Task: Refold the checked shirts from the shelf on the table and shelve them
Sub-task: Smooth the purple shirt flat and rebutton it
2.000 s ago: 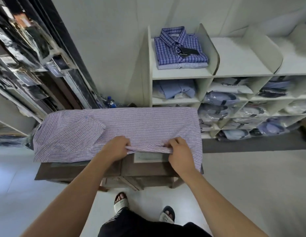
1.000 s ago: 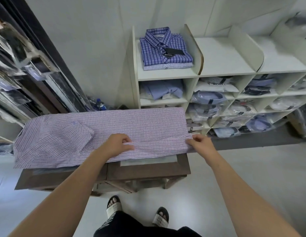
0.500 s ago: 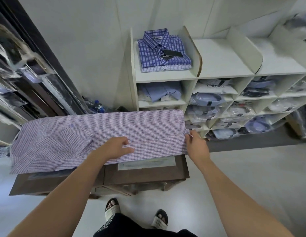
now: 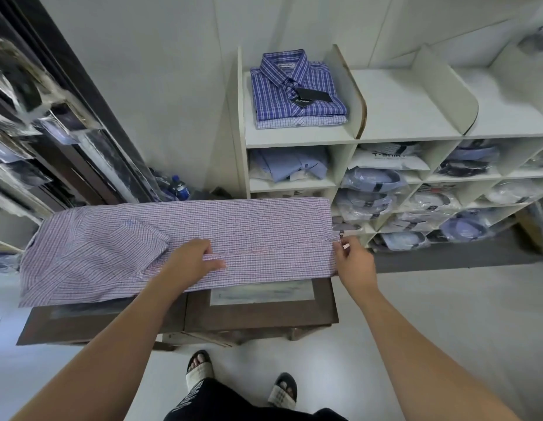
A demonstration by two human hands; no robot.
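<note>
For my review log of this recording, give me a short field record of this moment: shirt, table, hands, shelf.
shirt on table: purple checked shirt, spread flat, one lengthwise fold
table: dark wood, near edge uncovered
left hand: flat on the fold, fingers straight
right hand: seems to pinch the shirt's right edge
shelf: white, top left compartment holds a folded blue checked shirt on a paler checked shirt
</note>
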